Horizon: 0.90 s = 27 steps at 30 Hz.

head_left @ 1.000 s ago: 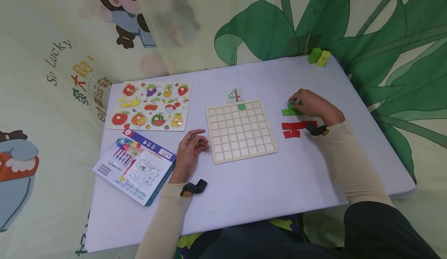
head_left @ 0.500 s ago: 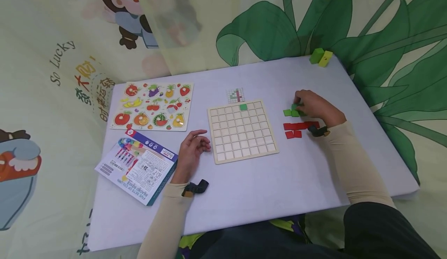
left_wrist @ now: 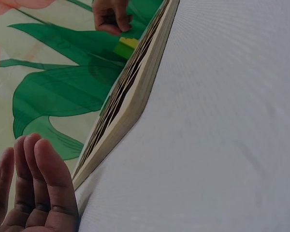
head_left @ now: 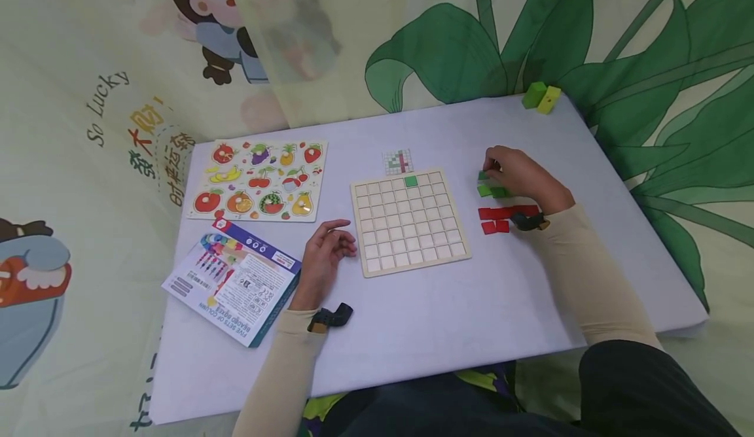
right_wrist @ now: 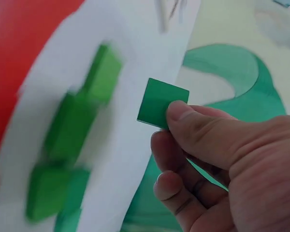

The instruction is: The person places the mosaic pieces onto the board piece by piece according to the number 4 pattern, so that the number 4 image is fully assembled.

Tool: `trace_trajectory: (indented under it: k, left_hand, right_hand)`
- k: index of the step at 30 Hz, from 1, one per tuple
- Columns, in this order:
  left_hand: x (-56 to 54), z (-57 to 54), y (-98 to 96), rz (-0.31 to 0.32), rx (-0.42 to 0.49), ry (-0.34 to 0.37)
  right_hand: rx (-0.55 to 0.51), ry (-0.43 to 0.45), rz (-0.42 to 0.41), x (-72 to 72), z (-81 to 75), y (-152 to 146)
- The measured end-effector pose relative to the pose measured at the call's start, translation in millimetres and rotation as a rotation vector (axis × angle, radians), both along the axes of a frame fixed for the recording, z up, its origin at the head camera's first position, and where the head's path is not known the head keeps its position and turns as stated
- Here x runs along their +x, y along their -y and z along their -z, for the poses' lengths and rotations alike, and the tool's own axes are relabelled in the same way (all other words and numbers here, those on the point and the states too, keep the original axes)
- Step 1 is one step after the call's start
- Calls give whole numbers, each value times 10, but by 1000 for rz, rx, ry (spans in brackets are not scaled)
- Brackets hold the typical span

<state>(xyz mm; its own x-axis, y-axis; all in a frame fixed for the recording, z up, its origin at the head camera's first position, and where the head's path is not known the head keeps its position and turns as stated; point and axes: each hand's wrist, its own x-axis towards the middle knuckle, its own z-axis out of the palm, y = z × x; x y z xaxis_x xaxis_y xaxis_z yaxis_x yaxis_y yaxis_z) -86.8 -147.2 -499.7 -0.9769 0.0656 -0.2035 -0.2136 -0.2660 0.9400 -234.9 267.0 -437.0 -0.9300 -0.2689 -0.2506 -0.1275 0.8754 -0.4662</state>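
Observation:
Between thumb and fingertips my right hand (head_left: 521, 174) pinches a green square tile (right_wrist: 157, 101), which shows plainly in the right wrist view. Below it on the table lie several loose green tiles (right_wrist: 70, 128), blurred in that view. My left hand (head_left: 323, 257) rests on the table with loosely bent fingers, holding nothing, just left of the wooden grid board (head_left: 406, 270). One green tile (head_left: 411, 180) sits in the board's top row; the other squares show pale. Behind the board lies a small printed grid card (head_left: 398, 161) with green and red squares.
Nearer me than the green tiles are several red tiles (head_left: 495, 213). A fruit puzzle board (head_left: 315, 208) and a printed box (head_left: 253, 293) lie at the left. A green block (head_left: 534, 95) and a yellow block (head_left: 549, 99) stand at the far right corner.
My right hand has dipped among the green tiles, then shifted slightly left and up with a green tile in its fingers. The left hand stays put.

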Motion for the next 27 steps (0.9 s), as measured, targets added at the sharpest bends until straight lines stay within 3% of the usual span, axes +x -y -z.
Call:
trace_trajectory:
  k: [4, 11, 21, 24, 27]
  left_hand:
    - [-7, 6, 2, 1, 1, -2]
    - [-11, 31, 19, 12, 4, 1]
    - [-3, 27, 26, 11, 11, -20]
    - [12, 4, 10, -8, -102, -24]
    - [53, -63, -60, -37, -381, -29]
  right_hand:
    - [-50, -29, -32, -21, -48, 252]
    - [-161, -43, -167, -33, -20, 782]
    - [-222, -35, -310, -89, 39, 1330]
    - [-228, -13, -302, -96, 69, 1387]
    - [-224, -5, -304, -105, 93, 1425]
